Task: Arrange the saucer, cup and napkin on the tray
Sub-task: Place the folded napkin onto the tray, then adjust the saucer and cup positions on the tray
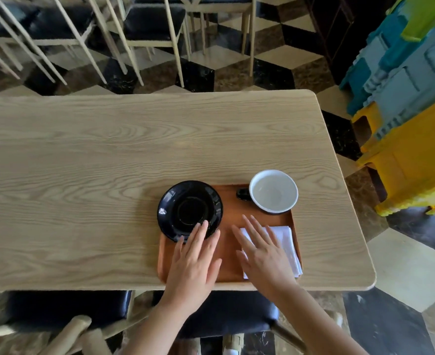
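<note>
A brown tray [230, 254] lies at the near edge of the wooden table. On its far left sits a black saucer [185, 206], overhanging the tray's rim. An empty cup [274, 192], white inside with a dark handle, stands at the tray's far right corner. A folded white napkin [286, 242] lies on the tray's right side. My left hand [194, 262] is flat with its fingers apart, and the fingertips touch the saucer's near rim. My right hand [262, 254] lies flat on the left part of the napkin, fingers spread.
The light wooden table [109, 162] stretches far to the left. Pale-framed chairs with dark seats [150, 24] stand beyond it, and one dark seat [65, 307] is below the near edge. Stacked blue and yellow plastic crates [411, 124] stand at the right.
</note>
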Motion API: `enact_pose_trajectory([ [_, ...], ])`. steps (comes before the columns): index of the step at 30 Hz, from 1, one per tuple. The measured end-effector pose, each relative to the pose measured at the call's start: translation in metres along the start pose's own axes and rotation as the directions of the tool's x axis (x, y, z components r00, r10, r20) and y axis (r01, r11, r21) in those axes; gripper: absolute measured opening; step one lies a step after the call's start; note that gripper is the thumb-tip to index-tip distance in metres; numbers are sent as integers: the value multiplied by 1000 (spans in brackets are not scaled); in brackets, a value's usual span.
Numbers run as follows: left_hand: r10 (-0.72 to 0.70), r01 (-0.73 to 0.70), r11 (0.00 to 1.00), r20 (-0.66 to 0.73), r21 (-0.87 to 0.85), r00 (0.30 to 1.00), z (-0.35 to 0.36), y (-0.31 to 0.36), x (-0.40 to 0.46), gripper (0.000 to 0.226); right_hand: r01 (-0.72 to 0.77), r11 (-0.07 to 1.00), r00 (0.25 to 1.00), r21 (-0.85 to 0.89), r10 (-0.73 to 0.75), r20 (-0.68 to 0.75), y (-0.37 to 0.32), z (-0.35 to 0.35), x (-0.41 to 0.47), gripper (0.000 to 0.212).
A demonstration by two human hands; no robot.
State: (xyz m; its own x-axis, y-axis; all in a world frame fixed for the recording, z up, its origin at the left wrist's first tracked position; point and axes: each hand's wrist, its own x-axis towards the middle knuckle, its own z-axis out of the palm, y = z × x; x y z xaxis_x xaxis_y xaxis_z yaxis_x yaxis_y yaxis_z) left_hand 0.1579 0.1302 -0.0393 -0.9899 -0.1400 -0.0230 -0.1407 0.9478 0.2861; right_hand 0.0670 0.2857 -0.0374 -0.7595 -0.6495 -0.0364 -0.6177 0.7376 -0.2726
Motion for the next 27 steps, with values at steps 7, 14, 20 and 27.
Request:
enact_pose_trajectory([
  [7,-119,93,982,155,164,981,-10,-64,-19,61,102,992,987,-79,-91,131,-32,16,34,51],
  [14,-110,95,989,132,110,985,-10,-66,-19,52,124,989,988,-80,-115,106,-32,25,35,59],
  [20,-97,89,993,106,71,990,-6,-63,-32,51,140,988,988,-70,-134,73,-31,26,26,50],
  [27,-97,98,995,122,-2,988,1,-60,-51,52,127,991,991,-36,-125,53,-34,30,4,47],
])
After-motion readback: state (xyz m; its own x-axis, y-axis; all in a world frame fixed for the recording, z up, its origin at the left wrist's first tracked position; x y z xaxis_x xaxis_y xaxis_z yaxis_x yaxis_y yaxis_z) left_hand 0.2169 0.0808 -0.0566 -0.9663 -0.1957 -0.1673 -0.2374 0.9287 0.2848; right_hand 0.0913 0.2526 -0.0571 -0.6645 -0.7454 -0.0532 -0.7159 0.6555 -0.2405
